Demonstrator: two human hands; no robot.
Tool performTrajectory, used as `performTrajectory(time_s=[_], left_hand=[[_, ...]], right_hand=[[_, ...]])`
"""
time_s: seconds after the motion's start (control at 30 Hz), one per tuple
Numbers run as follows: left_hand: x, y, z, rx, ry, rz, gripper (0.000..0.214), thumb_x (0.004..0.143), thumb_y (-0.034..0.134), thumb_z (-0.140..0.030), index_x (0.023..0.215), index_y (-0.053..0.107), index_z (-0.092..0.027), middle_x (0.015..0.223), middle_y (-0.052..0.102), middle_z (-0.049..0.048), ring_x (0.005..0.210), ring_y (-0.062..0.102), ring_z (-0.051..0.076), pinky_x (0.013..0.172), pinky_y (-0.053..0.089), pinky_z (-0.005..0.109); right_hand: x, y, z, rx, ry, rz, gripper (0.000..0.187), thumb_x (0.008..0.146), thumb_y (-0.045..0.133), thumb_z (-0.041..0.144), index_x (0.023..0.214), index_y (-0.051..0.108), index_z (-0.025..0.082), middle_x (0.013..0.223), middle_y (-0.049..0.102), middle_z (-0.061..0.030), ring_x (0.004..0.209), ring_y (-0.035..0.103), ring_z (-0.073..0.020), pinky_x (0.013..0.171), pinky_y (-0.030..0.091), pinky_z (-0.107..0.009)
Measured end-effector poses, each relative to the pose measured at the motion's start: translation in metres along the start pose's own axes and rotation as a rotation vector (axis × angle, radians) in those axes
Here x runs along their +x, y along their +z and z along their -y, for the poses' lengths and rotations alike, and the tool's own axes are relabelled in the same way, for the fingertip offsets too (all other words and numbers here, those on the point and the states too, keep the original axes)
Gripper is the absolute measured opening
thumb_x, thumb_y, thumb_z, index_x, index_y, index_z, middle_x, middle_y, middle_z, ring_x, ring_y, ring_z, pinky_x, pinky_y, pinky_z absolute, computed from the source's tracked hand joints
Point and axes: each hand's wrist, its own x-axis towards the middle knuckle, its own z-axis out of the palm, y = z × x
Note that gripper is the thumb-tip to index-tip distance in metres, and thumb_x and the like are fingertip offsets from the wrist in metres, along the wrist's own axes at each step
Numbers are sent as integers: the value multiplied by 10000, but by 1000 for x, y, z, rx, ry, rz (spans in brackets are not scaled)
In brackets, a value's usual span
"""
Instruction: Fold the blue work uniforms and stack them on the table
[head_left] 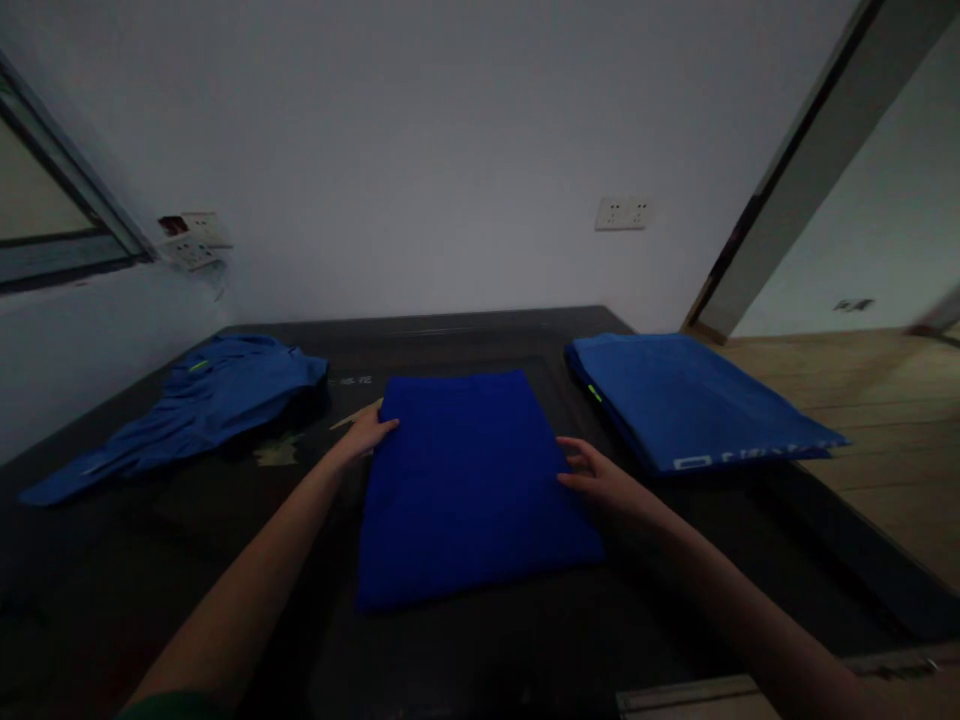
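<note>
A bright blue cloth (465, 480), folded into a flat rectangle, lies in front of me on a dark table (420, 660). My left hand (365, 432) is at its upper left edge, with the thumb resting on the cloth and the other fingers partly hidden along the side. At the right edge, my right hand (592, 475) has its fingers apart and touches or nearly touches the cloth; no grip shows. The exact hold of the left fingers cannot be made out.
To the right lies a stack of folded blue cloth (690, 400) with white marks along its front edge. A crumpled blue garment (232, 395) is at the left. Behind the table stands a white wall with a socket (622, 213). Wooden floor (862, 420) shows beyond the right edge.
</note>
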Motion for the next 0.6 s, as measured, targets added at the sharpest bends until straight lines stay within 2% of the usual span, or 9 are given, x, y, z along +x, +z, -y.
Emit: performTrajectory(time_s=[0.1, 0.17, 0.2, 0.3, 0.37, 0.47, 0.53, 0.6], left_hand=[[2, -4, 1, -126, -137, 8, 640, 830, 592, -328, 1394, 323, -188, 1180, 651, 158, 956, 684, 252, 805, 552, 385], [-3, -2, -1, -201, -75, 0, 800, 842, 576, -293, 1488, 106, -265, 1271, 611, 145, 984, 683, 242, 812, 558, 393], [-6, -1, -3, -235, -28, 15, 830, 841, 567, -278, 1500, 64, -298, 1333, 571, 135, 1026, 671, 245, 832, 557, 397], [-17, 7, -12, -302, 29, 52, 735, 829, 512, -252, 1495, 208, -320, 1488, 418, 75, 1185, 587, 267, 911, 539, 393], [-22, 15, -25, -336, 6, 43, 720, 810, 468, -230, 1491, 251, -313, 1507, 391, 41, 1227, 555, 268, 937, 533, 388], [-22, 34, -58, -384, -15, 47, 796, 790, 426, -205, 1523, 136, -312, 1479, 436, 29, 1216, 566, 257, 939, 543, 394], [-16, 53, -88, -431, 21, 72, 811, 779, 414, -180, 1528, 126, -301, 1480, 434, 17, 1234, 551, 247, 965, 530, 398], [-6, 76, -122, -528, 74, 97, 820, 760, 413, -140, 1525, 159, -295, 1475, 441, -1, 1252, 534, 234, 997, 509, 401]], right_hand=[[-1, 7, 0, -29, -113, 19, 727, 801, 610, 298, 1464, 314, 268, 1426, 461, -120, 1249, 512, -253, 1002, 453, -448], [-4, 14, -4, -98, -178, -7, 760, 788, 611, 262, 1479, 296, 251, 1501, 376, -102, 1356, 394, -251, 1110, 334, -484], [-5, 17, -6, -128, -192, -27, 766, 788, 598, 243, 1487, 285, 237, 1524, 337, -98, 1383, 352, -247, 1138, 287, -489], [-8, 23, -7, -143, -199, -76, 747, 783, 533, 167, 1491, 294, 200, 1533, 320, -90, 1395, 335, -231, 1153, 270, -474], [-8, 20, -2, -129, -229, -109, 745, 759, 505, 119, 1479, 330, 201, 1511, 367, -74, 1377, 368, -223, 1150, 287, -457], [-9, -3, 13, -139, -310, -154, 748, 735, 494, 93, 1465, 366, 196, 1495, 394, -58, 1365, 388, -220, 1155, 284, -439], [-13, -30, 26, -169, -355, -184, 740, 732, 502, 96, 1456, 385, 198, 1496, 391, -46, 1365, 387, -231, 1157, 279, -449], [-20, -65, 37, -200, -372, -234, 716, 734, 524, 107, 1433, 425, 225, 1484, 409, -22, 1362, 389, -249, 1156, 271, -479]])
